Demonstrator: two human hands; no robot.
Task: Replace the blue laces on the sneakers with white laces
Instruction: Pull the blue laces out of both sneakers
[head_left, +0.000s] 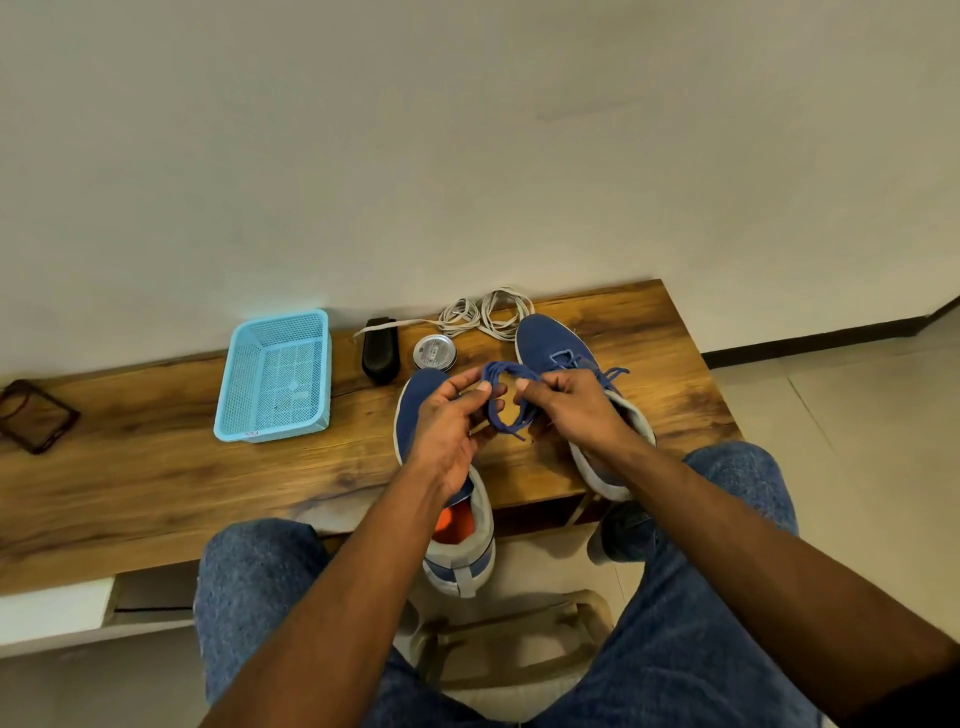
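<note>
Blue lace (501, 397), loose and gathered into loops, hangs between both hands above the near edge of the desk (156, 483). The left hand (451, 422) pinches one side of the bundle with thumb and curled fingers; the right hand (566, 402) pinches the other side, its fingers curled round the strands.

Under the left hand lies the left sneaker (457, 530), blue with a grey collar and an orange insole, its heel jutting past the desk edge toward the person. No lace shows on its visible part. The right sneaker (550, 343) sits just beside it, toe pointing toward the wall, with a blue lace still threaded through its eyelets (566, 358).

White laces (485, 314) lie in a loose tangle at the back of the desk, touching the toe of the right sneaker. Near them stand a round silver tin (435, 352) and a black brush (381, 349). Farther left sits a light blue mesh basket (275, 376), and well apart at the desk's left end, a dark phone case (34, 415).
</note>
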